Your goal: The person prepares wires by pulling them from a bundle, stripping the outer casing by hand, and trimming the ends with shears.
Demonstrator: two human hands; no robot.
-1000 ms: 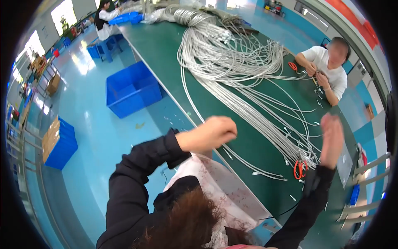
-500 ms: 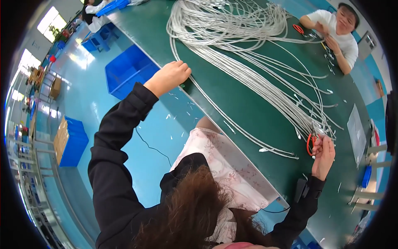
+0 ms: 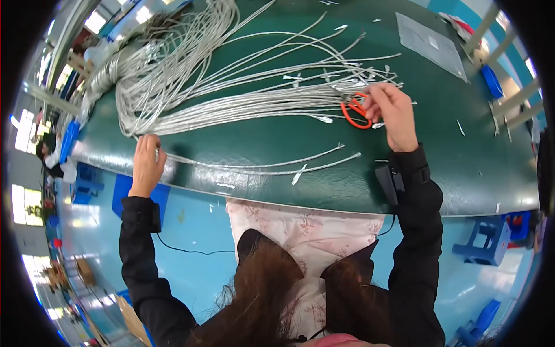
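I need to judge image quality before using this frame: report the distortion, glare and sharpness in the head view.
Head view: strong fisheye, the green table edge bows and a black rim frames the picture; windows at far left blow out white, glare on the blue floor; left hand, right hand, orange scissors and grey cables are fairly sharp.

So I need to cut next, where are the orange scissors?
In the head view, the scissors are on the green table, upper right, in the right hand at the ends of the grey cables.
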